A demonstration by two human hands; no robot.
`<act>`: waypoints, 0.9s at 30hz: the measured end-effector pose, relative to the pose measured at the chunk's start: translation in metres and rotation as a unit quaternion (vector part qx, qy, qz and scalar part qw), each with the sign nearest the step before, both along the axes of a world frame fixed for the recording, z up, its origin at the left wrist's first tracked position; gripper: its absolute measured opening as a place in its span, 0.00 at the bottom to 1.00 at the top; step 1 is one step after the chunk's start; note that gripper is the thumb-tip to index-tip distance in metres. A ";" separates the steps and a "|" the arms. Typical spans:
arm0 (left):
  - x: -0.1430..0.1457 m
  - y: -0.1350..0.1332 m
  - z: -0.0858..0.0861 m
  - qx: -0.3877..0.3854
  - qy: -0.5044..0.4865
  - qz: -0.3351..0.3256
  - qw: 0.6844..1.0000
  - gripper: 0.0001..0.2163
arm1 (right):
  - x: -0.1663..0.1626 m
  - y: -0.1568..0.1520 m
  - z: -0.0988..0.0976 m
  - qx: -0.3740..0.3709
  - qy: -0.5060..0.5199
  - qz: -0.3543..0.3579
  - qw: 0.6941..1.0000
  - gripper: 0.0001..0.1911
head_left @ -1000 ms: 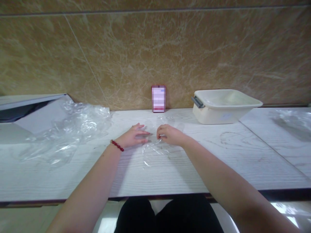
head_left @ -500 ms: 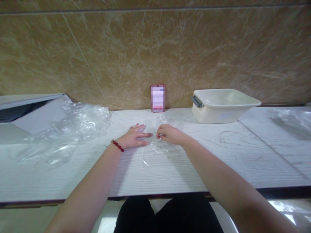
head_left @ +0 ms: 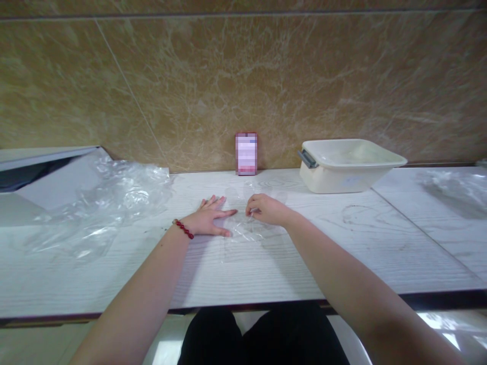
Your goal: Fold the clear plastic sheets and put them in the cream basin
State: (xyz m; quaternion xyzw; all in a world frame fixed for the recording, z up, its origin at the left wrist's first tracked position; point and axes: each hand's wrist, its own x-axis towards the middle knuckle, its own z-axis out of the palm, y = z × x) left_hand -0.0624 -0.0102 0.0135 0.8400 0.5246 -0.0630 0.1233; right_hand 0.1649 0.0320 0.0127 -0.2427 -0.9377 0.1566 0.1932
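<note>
A small clear plastic bag (head_left: pixel 249 230) lies flat on the white wood-grain table (head_left: pixel 266 274) in front of me. My left hand (head_left: pixel 210 219), with a red bead bracelet at the wrist, lies flat on the bag's left edge with fingers spread. My right hand (head_left: pixel 266 209) is curled, its fingertips pinching the bag's upper part. The two hands nearly touch.
A heap of crumpled clear plastic (head_left: pixel 102 203) lies at the left, partly on a grey box (head_left: pixel 34 177). A cream plastic basin (head_left: pixel 348 165) with a grey handle stands at the back right. A small pink card (head_left: pixel 246 153) leans on the marble wall. More plastic (head_left: pixel 456 187) lies far right.
My left hand has flattened and spread its fingers on the bag. The bag now lies smoother. My right hand has stayed almost in place.
</note>
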 end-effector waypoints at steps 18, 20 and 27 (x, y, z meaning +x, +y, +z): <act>-0.002 0.001 -0.001 -0.008 0.025 -0.009 1.000 0.41 | -0.010 -0.017 0.002 0.022 -0.044 -0.051 0.997 0.14; -0.003 0.001 -0.002 -0.007 0.020 -0.009 1.000 0.41 | -0.009 -0.014 -0.001 0.004 -0.073 -0.057 0.996 0.14; -0.003 0.001 -0.001 -0.009 0.012 -0.005 1.000 0.42 | 0.008 0.003 -0.001 -0.066 -0.096 -0.110 0.987 0.17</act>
